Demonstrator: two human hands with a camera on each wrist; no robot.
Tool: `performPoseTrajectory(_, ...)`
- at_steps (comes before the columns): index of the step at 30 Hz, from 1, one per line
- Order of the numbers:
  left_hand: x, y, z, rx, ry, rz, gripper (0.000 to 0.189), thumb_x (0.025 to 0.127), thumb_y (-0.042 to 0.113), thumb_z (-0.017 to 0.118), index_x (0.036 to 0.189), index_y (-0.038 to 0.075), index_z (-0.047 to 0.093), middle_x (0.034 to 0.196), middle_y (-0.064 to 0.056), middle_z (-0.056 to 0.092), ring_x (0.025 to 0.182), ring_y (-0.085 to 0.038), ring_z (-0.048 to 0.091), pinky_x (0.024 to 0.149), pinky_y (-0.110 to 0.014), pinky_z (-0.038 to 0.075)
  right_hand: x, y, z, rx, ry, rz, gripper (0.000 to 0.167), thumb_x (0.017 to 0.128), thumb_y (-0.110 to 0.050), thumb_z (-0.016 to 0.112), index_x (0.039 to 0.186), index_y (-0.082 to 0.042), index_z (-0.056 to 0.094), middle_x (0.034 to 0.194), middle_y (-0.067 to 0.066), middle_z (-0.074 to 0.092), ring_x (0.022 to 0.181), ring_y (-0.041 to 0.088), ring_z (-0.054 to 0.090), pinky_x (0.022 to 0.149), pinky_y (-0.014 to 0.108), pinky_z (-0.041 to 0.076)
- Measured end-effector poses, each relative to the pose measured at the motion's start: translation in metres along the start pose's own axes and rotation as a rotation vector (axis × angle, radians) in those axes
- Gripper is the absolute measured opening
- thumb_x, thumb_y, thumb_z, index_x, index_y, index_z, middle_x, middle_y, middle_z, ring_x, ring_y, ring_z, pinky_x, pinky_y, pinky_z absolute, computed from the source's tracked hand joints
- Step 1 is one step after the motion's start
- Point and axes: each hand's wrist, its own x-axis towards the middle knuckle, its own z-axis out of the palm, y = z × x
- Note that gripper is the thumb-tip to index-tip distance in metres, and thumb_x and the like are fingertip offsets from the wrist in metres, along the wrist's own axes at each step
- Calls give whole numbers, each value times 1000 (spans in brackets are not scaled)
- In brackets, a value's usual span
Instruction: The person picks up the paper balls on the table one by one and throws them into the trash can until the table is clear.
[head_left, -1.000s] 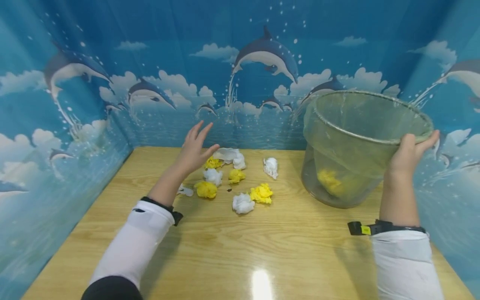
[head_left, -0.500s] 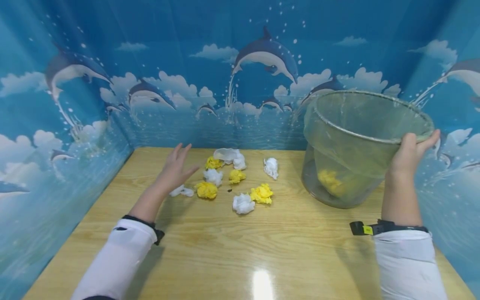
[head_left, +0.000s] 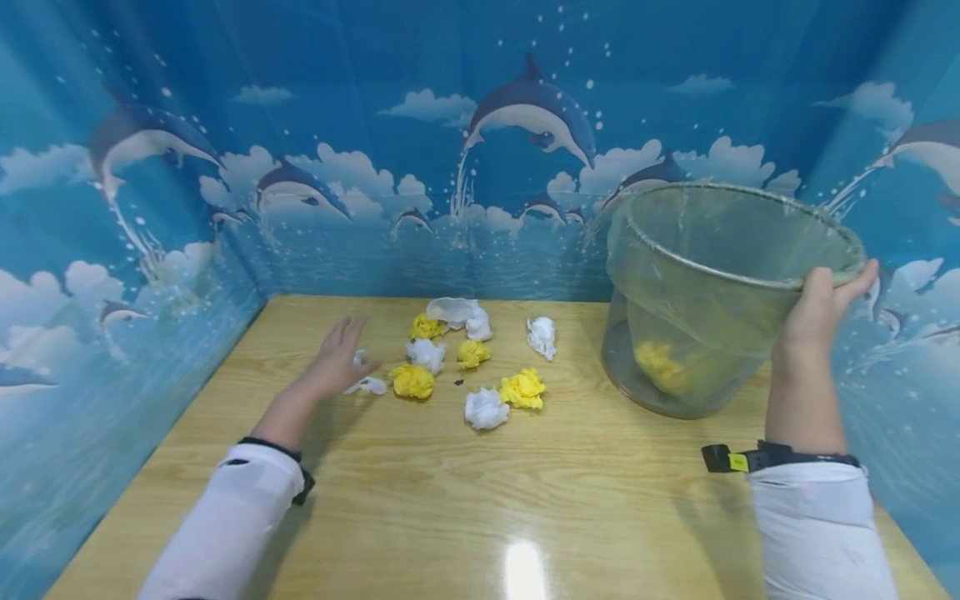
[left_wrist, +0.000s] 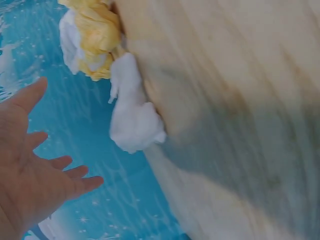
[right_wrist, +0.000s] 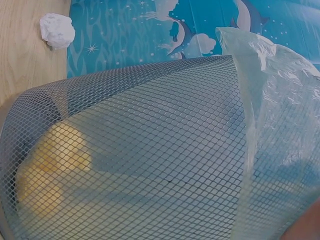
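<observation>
My left hand (head_left: pixel 326 367) reaches over the far left of the table with fingers spread and holds nothing. It partly covers a piece of crumpled white paper (head_left: pixel 371 385); in the left wrist view that white paper (left_wrist: pixel 134 112) lies just beyond the fingertips. My right hand (head_left: pixel 813 321) grips the right rim of a mesh wastebasket (head_left: pixel 738 276), thumb outside over its pale green liner bag (right_wrist: pixel 270 100). The basket tilts slightly. Crumpled yellow paper (head_left: pixel 658 365) shows through its wall near the bottom. Its other contents are hidden.
Several yellow paper balls (head_left: pixel 412 382) and white paper balls (head_left: pixel 486 408) lie scattered at the table's middle back. One white wad (head_left: pixel 541 336) sits apart, nearer the basket. A blue dolphin-print curtain (head_left: pixel 337 250) encloses the wooden table (head_left: pixel 450 500) at the back and sides.
My left hand has moved left and down, away from the back group of paper balls to the white paper at the left. The right hand and basket have stayed nearly still.
</observation>
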Motion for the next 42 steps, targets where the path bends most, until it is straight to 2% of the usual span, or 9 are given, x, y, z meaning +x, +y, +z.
performPoseTrajectory(5, -1, -7, 5, -2, -42, 0, 85, 93, 24, 64, 153, -3, 10, 152, -40, 4, 138, -59, 8, 109, -71, 17, 0, -1, 0, -7, -6, 9, 72, 99, -26, 28, 149, -42, -23, 155, -21, -27, 141, -7, -15, 112, 19, 5)
performPoseTrajectory(12, -2, -19, 9, -54, -118, -8, 88, 93, 26, 66, 152, -5, 8, 151, -41, 4, 138, -58, 7, 110, -69, 16, 0, 1, 0, -12, -10, 7, 71, 99, -27, 27, 149, -41, -22, 155, -21, -26, 141, -6, -15, 113, 18, 4)
performPoseTrajectory(20, 5, -30, 19, -44, -142, 13, 92, 90, 30, 70, 151, -7, 11, 150, -42, 9, 137, -59, 10, 110, -69, 17, 2, 2, 0, -10, -9, 5, 71, 99, -28, 27, 149, -41, -22, 156, -20, -26, 141, -7, -13, 112, 17, 5)
performPoseTrajectory(27, 10, -30, 25, -4, -212, -39, 87, 89, 30, 70, 151, -5, 19, 151, -39, 9, 138, -57, 13, 111, -67, 19, 3, 1, 0, -6, -9, -4, 71, 99, -27, 28, 149, -41, -22, 155, -21, -27, 141, -7, -15, 114, 17, 1)
performPoseTrajectory(32, 12, -31, 29, 51, -209, -30, 84, 87, 32, 72, 147, -7, 28, 149, -39, 19, 137, -56, 20, 111, -64, 24, 2, 1, -1, -5, 1, -5, 71, 99, -27, 27, 149, -41, -21, 156, -21, -26, 141, -7, -14, 113, 16, 2)
performPoseTrajectory(42, 13, -25, 29, 66, -189, 8, 69, 90, 24, 70, 142, -7, 39, 141, -35, 36, 131, -52, 33, 108, -60, 32, 3, 0, -1, 0, -2, 2, 71, 99, -26, 28, 149, -42, -21, 155, -22, -26, 140, -7, -15, 113, 17, 2)
